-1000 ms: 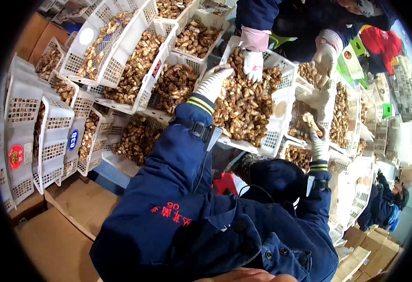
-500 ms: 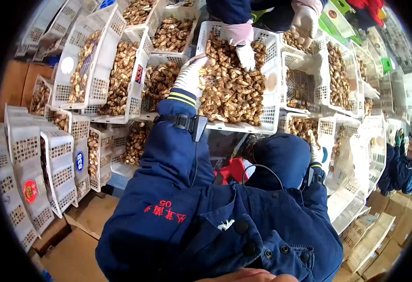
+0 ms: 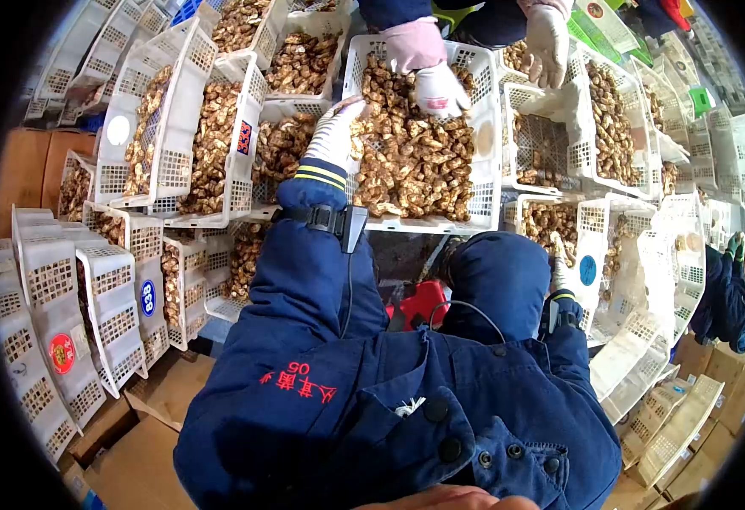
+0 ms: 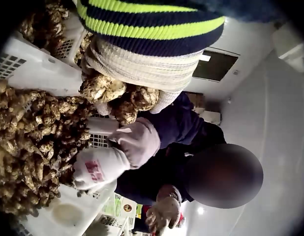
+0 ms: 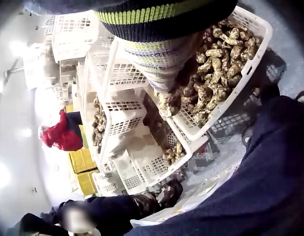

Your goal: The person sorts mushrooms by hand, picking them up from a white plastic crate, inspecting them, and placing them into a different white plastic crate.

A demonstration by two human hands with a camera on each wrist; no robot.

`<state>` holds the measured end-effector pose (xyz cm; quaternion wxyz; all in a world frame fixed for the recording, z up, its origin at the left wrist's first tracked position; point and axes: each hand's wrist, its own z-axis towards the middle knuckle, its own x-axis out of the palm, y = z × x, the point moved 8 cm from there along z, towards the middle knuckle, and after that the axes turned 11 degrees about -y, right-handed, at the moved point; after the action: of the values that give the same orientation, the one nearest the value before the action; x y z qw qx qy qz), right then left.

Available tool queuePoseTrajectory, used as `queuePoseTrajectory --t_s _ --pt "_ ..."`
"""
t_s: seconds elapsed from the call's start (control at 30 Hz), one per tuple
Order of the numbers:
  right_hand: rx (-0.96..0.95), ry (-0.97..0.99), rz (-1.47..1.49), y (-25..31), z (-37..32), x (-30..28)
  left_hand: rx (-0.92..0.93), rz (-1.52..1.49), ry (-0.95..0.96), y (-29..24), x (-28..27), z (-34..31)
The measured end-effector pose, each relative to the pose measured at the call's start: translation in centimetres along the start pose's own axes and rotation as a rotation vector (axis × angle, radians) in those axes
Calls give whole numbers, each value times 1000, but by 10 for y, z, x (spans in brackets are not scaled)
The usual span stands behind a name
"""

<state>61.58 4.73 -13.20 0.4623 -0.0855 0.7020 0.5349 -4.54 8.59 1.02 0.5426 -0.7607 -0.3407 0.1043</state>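
My gloved left hand (image 3: 333, 134) is at the left rim of a large white crate (image 3: 485, 183) heaped with brown, pale-flecked mushrooms (image 3: 415, 174). In the left wrist view its fingers curl round a few mushrooms (image 4: 104, 88), which show under the glove. Low on the right, my gloved right hand (image 3: 564, 276) is over a smaller mushroom crate (image 3: 593, 234). A pale mushroom (image 5: 167, 104) shows at that hand's fingertips in the right wrist view, just above the crate's contents; the thumb is hidden.
Across from me, another person's gloved hand (image 3: 440, 90) touches the mushrooms in the large crate, and their other hand (image 3: 547, 47) hovers to the right. A nearly bare crate (image 3: 547, 102) stands beside it. Stacked crates (image 3: 113, 297) line the left, above cardboard boxes (image 3: 135, 463).
My right hand has come down and nearer with its mushroom, from above the nearly bare crate to the smaller crate. The left hand stays at the large crate's rim. The head view has shifted.
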Motion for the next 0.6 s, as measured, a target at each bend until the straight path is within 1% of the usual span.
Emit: queuePoseTrajectory --t_s 0.03,0.1,0.13,0.23,0.3,0.33,0.37,0.4,0.47,0.5,0.53,0.6 --pt "-80 -48 -44 -14 10 0 -37 -25 -13 -3 2 -4" --pt "166 -13 166 -35 13 -4 -111 -114 -45 0 1 -6" --pt "288 5 270 -39 12 -2 -76 -97 -47 -3 1 -6" --pt "181 126 473 -13 20 14 10 -87 -30 -8 -1 -10" --pt "-43 29 353 7 26 20 -63 -153 -35 -2 -1 -5" --pt "19 118 413 39 13 22 -98 -183 -37 1 0 -4" --pt "88 204 468 82 -6 23 -15 -105 -51 -10 1 -7" --pt "160 286 515 127 -26 22 -57 -133 -23 -3 2 -5" --pt "144 479 651 181 -46 35 -134 -190 33 15 2 5" --pt "143 528 675 220 -62 34 -182 -179 108 23 6 4" --pt "140 577 701 261 -80 30 -233 -103 171 22 13 -9" --pt "50 707 842 324 -111 31 -194 -53 408 2 53 -54"
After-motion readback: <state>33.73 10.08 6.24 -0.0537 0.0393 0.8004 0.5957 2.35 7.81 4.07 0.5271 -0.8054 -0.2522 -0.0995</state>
